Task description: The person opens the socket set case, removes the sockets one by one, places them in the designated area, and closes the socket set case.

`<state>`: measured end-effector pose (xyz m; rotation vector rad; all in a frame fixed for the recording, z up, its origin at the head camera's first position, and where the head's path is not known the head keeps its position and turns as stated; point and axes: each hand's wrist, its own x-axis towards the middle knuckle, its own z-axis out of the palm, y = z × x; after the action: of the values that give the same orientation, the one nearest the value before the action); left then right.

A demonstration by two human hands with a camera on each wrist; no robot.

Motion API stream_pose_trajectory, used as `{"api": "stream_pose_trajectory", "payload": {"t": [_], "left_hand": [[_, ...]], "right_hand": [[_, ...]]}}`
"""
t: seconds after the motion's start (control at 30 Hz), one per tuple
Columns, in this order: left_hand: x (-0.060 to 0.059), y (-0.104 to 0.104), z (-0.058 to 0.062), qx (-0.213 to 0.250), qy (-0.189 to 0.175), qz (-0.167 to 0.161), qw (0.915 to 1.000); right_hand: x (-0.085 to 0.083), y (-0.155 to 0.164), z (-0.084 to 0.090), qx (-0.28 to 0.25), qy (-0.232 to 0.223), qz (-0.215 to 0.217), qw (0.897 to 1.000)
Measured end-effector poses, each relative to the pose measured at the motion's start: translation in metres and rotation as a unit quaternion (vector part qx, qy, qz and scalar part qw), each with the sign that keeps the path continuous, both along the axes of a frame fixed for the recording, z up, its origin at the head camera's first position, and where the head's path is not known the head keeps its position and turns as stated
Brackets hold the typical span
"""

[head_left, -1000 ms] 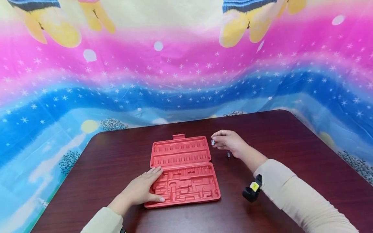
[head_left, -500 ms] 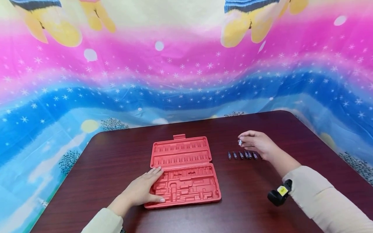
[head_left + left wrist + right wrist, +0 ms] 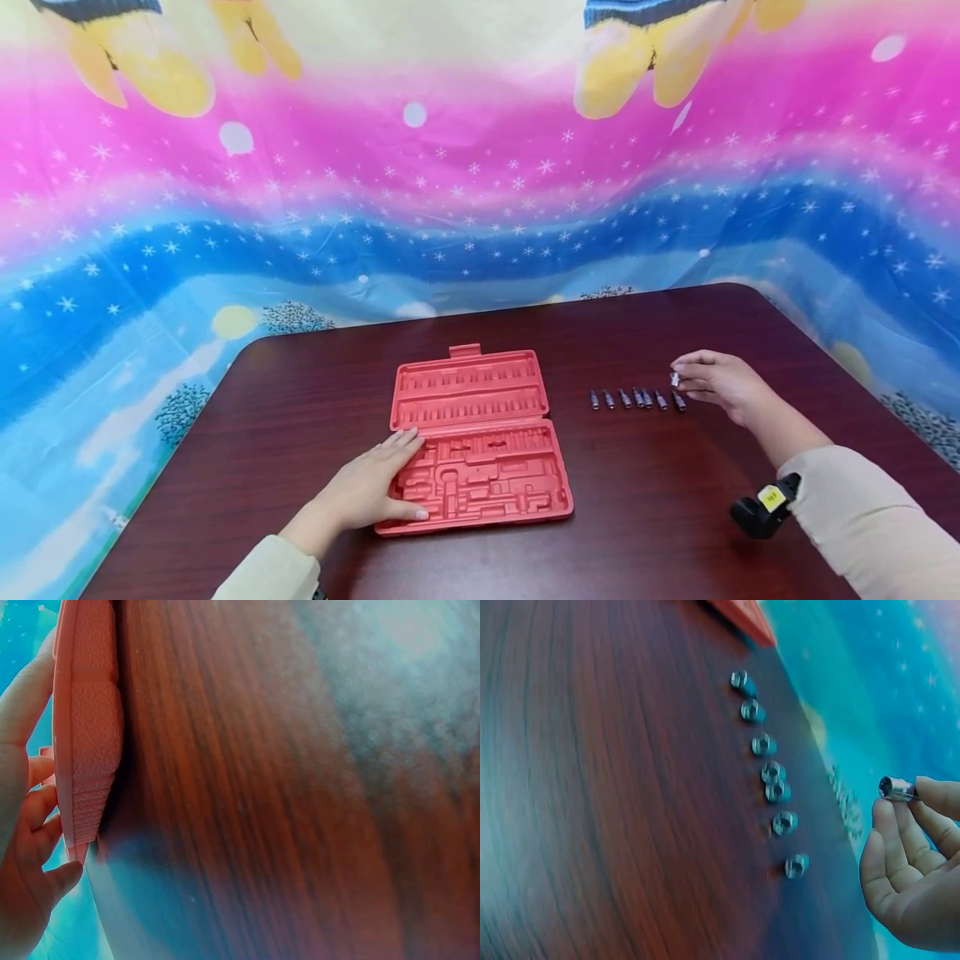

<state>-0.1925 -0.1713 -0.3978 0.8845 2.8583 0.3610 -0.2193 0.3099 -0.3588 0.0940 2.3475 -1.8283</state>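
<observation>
My right hand pinches a small silver socket between thumb and fingertips, raised near the right end of a row of bit sockets. In the right wrist view the socket's hollow end faces left. Several metal bit sockets stand in that row, two of them close together. My left hand lies with spread fingers on the left side of an open red plastic tool case. Its thumb rests on the lower tray's near left corner. In the left wrist view the case wall hides part of the fingers.
The case's moulded slots hold nothing visible, and its latch tab points to the far side. Everything stands on a dark reddish-brown table. A colourful printed cloth hangs behind the far edge.
With the silver socket in its fingers, my right hand has moved right, from beside the case along the row to its far end. The row now shows uncovered. My left hand stays put.
</observation>
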Motion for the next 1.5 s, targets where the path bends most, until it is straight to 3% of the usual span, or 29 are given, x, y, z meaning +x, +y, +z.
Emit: {"api": "stream_pose_trajectory", "payload": {"t": [0.5, 0.83, 1.3, 1.5], "left_hand": [[0.0, 0.0, -0.001, 0.002, -0.007, 0.001, 1.0], [-0.001, 0.0, 0.0, 0.0, -0.002, -0.003, 1.0], [-0.001, -0.001, -0.002, 0.005, -0.017, 0.007, 0.9998], [-0.001, -0.001, -0.003, 0.007, -0.016, 0.005, 0.9998]], "right_hand": [[-0.005, 0.031, -0.017, 0.111, -0.03, -0.006, 0.993], [-0.015, 0.034, -0.028, 0.153, -0.043, 0.04, 0.986], [-0.019, 0.027, -0.032, 0.21, -0.039, 0.018, 0.977], [-0.018, 0.023, -0.029, 0.209, -0.04, 0.021, 0.977]]}}
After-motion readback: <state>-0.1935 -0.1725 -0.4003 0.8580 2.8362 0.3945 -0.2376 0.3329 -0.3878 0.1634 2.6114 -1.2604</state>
